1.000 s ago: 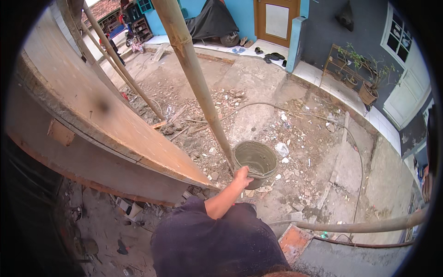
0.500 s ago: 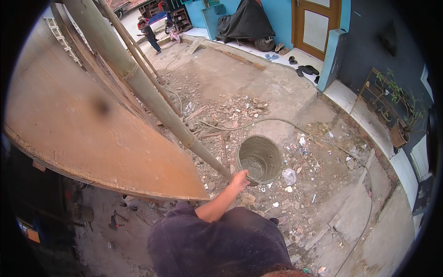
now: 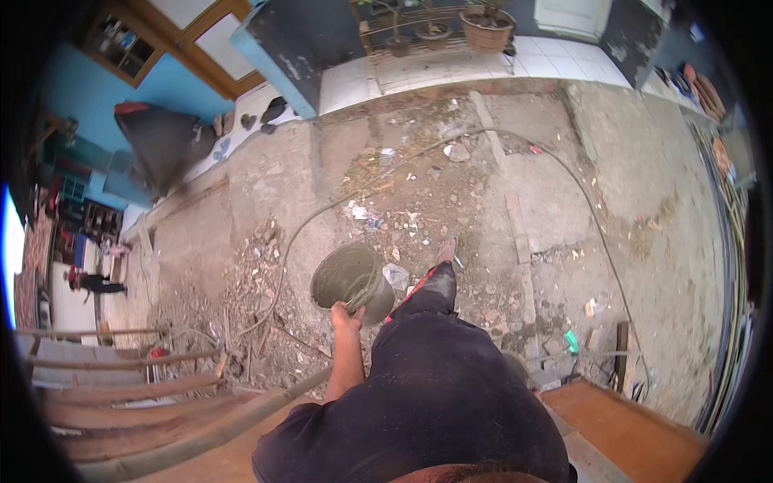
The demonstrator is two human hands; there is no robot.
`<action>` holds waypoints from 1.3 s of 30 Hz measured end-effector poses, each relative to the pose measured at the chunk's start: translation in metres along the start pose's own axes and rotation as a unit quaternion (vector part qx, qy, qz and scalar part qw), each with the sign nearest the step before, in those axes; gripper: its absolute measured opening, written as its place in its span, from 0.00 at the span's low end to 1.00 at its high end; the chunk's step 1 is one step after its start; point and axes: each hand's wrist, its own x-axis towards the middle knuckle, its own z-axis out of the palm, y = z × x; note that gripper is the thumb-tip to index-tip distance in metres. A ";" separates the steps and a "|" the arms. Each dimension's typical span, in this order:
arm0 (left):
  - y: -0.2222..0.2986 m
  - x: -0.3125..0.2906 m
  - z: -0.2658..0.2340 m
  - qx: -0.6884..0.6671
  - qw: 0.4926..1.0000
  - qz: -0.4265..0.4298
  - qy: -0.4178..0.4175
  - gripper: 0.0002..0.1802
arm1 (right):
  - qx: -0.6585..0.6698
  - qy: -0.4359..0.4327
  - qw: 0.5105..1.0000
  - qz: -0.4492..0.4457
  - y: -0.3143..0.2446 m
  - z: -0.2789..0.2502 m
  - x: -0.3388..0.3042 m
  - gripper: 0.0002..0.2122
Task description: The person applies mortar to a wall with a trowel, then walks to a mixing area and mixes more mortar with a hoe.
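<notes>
My left hand [image 3: 347, 317] is closed on the handle of a grey, cement-smeared bucket [image 3: 382, 299], at the side nearest me. The bucket's mouth faces up toward me, and its inside wall is coated with wet-looking grey residue. It is beside my left leg, close to my forward foot [image 3: 448, 249]. Whether its base touches the ground cannot be told. My right hand is not in view; my body in the dark shirt [image 3: 451, 394] covers that side.
A hose [image 3: 278, 294] curves across the rubble-strewn ground. Bamboo poles [image 3: 193, 435] and planks [image 3: 121, 394] lie at lower left, an orange-brown board [image 3: 624, 423] at lower right. A covered motorbike [image 3: 161, 145] stands far left. Pots [image 3: 487, 32] line the tiled ledge. Another person [image 3: 97, 283] is far left.
My view and body have turned to the right. My left hand, earlier at the bucket's near rim, now grips its handle. The large board no longer fills the left side.
</notes>
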 end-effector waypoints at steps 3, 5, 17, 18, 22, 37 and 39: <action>0.027 0.038 0.080 0.063 0.998 -0.005 -0.009 0.24 | 0.095 0.044 0.994 0.018 0.021 0.037 -0.012 0.12; -0.005 0.052 0.171 0.140 0.989 -0.035 -0.015 0.28 | 0.119 0.141 0.983 -0.005 0.047 0.014 0.038 0.14; -0.111 0.089 0.595 0.492 0.787 0.152 -0.340 0.22 | 0.387 0.315 0.867 0.010 0.004 0.145 -0.071 0.10; -0.122 0.082 0.634 0.433 0.826 0.076 -0.352 0.21 | 0.403 0.325 0.855 0.014 -0.005 0.157 -0.074 0.10; -0.189 0.012 0.725 0.354 0.865 -0.047 -0.353 0.24 | 0.424 0.397 0.813 0.030 -0.015 0.193 -0.075 0.10; -0.527 -0.052 0.814 0.556 0.757 -0.029 -0.341 0.25 | 0.200 0.491 0.836 0.140 -0.151 0.146 0.291 0.11; -0.569 -0.082 0.823 0.598 0.728 -0.018 -0.336 0.25 | 0.325 0.544 0.764 0.122 -0.221 0.113 0.301 0.08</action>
